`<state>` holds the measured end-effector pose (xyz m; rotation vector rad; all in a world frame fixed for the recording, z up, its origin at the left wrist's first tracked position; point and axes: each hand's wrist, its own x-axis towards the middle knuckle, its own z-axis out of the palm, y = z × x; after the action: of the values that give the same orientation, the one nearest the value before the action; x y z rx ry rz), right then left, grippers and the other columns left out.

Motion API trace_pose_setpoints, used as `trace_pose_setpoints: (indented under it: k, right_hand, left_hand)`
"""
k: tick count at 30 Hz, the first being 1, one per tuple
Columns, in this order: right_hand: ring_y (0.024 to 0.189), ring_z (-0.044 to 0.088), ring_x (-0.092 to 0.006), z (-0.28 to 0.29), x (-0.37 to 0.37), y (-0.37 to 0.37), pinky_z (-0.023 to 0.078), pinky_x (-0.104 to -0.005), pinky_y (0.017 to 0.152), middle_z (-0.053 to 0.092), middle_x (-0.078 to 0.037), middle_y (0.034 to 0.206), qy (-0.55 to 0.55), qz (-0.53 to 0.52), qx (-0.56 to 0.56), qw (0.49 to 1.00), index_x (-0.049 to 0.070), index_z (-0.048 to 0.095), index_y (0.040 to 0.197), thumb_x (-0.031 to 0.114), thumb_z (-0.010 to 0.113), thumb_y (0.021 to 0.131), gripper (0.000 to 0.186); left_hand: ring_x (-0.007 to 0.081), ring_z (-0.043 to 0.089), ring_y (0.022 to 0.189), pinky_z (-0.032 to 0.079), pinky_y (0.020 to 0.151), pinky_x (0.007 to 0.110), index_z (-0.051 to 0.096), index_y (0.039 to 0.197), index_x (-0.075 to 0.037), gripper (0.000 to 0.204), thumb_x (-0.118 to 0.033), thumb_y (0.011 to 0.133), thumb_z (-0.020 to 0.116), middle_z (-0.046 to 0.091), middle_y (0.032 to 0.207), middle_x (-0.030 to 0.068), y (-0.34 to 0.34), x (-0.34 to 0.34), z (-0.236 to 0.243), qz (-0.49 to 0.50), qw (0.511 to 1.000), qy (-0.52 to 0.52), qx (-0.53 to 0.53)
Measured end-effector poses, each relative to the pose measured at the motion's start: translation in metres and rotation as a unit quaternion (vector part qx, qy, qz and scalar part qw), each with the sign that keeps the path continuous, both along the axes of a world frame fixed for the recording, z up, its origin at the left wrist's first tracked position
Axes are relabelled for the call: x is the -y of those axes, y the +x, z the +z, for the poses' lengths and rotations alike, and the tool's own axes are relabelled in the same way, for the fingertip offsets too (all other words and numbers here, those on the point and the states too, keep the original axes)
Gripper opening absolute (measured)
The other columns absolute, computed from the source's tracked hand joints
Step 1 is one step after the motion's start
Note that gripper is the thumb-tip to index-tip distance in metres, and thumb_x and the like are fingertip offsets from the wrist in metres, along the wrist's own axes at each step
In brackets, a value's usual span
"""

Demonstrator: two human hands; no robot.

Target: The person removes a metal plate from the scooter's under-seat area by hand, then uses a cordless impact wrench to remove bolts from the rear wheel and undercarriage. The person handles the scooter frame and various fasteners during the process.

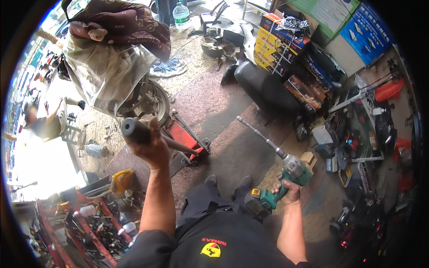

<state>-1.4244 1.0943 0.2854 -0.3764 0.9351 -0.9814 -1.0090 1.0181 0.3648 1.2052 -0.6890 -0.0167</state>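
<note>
My left hand [154, 147] is closed around the black grip [134, 130] of a floor jack handle. The handle slopes down to the red floor jack [182, 135], which stands on the floor beside the wheel [158, 102] of a scooter under a clear plastic sheet [109, 73]. In my right hand [290, 192] is a green cordless impact wrench [286, 181], held by its grip with the battery toward me. A long metal extension bar [261, 136] sticks out of its front and points up and to the left, touching nothing.
A brown padded cover [120, 27] lies over the scooter. A black scooter seat [263, 89] and stacked boxes [279, 47] stand at the far right. Red racks of tools [85, 228] fill the lower left. Another person [47, 120] is low down at the far left.
</note>
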Motion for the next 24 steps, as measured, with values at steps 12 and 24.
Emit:
trace_pose_setpoints:
  k: [12,24]
  right_hand:
    - [0.058,0.057,-0.0225,0.019,0.133,-0.079,0.052,-0.0400,0.061,0.056,-0.008,0.066,-0.053,0.142,-0.032,0.988,0.001,0.059,0.104,0.022,0.076,0.068,0.045]
    - [0.056,0.060,-0.0226,0.024,0.252,-0.033,0.053,-0.0384,0.059,0.060,-0.012,0.068,-0.010,0.219,-0.016,0.975,-0.002,0.060,0.104,0.013,0.072,0.067,0.043]
  left_hand:
    - [0.0110,0.059,0.065,0.049,0.063,0.025,0.061,0.091,-0.002,0.014,0.000,0.081,0.071,0.061,0.075,0.0038,0.008,-0.002,0.002,0.047,0.998,0.035,0.023]
    - [0.0128,0.058,0.072,0.050,0.069,0.026,0.057,0.108,-0.005,0.039,0.002,0.071,0.070,0.058,0.090,0.0039,0.014,-0.030,-0.005,-0.164,0.979,0.051,-0.110]
